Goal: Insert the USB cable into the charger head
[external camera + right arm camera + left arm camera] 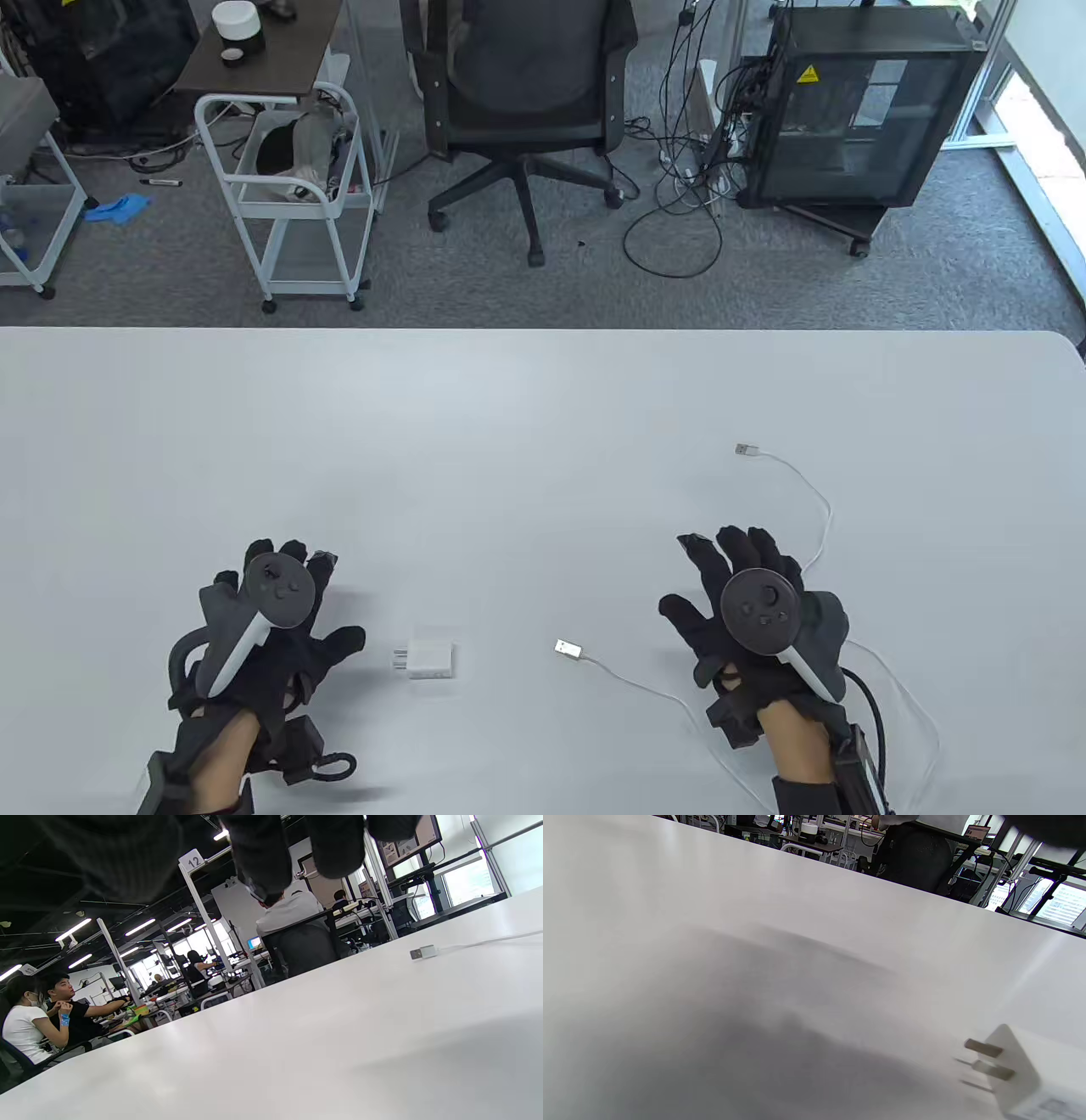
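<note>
Charger head: lies flat on the table between the hands, long axis left-right, prongs toward the left hand.
USB cable: near plug points left at the charger head, apart from it.
Left hand: fingers spread, holding nothing.
Right hand: fingers spread, holding nothing.

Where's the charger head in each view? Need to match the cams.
Table view: the charger head lies low centre-left on the table, right of the left hand, prongs toward that hand.
Left wrist view: bottom right corner, cut by the frame edge, prongs pointing left.
Right wrist view: not in it; only a USB plug shows.
Shared landmark: the white table.
</note>
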